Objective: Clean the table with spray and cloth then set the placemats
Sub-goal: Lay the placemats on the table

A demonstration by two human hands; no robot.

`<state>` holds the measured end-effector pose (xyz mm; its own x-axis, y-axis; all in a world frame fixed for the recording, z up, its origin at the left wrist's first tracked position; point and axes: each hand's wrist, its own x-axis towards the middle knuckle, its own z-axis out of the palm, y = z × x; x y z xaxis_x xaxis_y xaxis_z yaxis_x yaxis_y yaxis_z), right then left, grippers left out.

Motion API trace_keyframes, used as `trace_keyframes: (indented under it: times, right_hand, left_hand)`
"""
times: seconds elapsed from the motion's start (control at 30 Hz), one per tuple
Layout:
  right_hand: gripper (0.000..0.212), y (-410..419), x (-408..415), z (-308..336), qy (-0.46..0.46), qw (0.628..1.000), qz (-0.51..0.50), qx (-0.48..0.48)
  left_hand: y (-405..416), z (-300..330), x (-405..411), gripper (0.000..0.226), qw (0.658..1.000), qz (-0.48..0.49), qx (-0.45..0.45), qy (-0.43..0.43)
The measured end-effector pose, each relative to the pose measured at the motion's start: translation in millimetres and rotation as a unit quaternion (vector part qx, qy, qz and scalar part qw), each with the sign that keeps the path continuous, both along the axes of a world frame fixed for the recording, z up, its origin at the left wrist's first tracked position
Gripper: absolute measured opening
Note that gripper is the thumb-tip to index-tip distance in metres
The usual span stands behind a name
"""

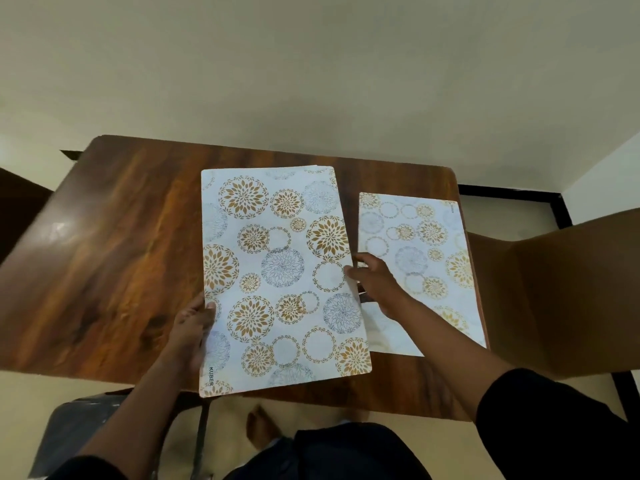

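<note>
Left hand (192, 327) and right hand (375, 282) gripping placemat stack (280, 271) edges — bare table (114, 237) leftward

placemats: 2 (277, 271) (422, 244) | table: 1 (114, 244) | hands: 2 (192, 327) (375, 282) | chairs: 2 (561, 292) (69, 434)

a home dining corner: a dark brown wood-grain table (114, 237) carries white floral-patterned placemats (426, 258), with a brown chair (554, 289) beside it, plain cream walls (311, 64) and a beige floor (225, 427) with black skirting (512, 194).
</note>
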<state>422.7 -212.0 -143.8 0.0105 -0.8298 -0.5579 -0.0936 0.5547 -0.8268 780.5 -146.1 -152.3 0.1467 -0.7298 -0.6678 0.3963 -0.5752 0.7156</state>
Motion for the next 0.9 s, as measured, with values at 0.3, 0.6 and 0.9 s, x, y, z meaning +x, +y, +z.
trace_keyframes:
  times: [0.3, 0.6, 0.9]
  right_hand:
    - [0.042, -4.6, 117.2, 16.4, -0.022, 0.999, 0.039, 0.006]
    - [0.038, -17.4, 219.5, 9.6, 0.008, 0.999, 0.004, 0.031]
    - [0.038, -62.7, 266.3, 17.7, -0.023, 0.999, -0.007, 0.023]
  left_hand:
    - [1.6, 0.6, 124.7, 0.033, 0.999, -0.035, 0.002, -0.012]
    - [-4.6, 27.8, 218.1, 0.019, 0.983, -0.087, -0.011, -0.162]
    - [-8.2, 49.3, 246.2, 0.033, 0.967, 0.024, -0.023, -0.254]
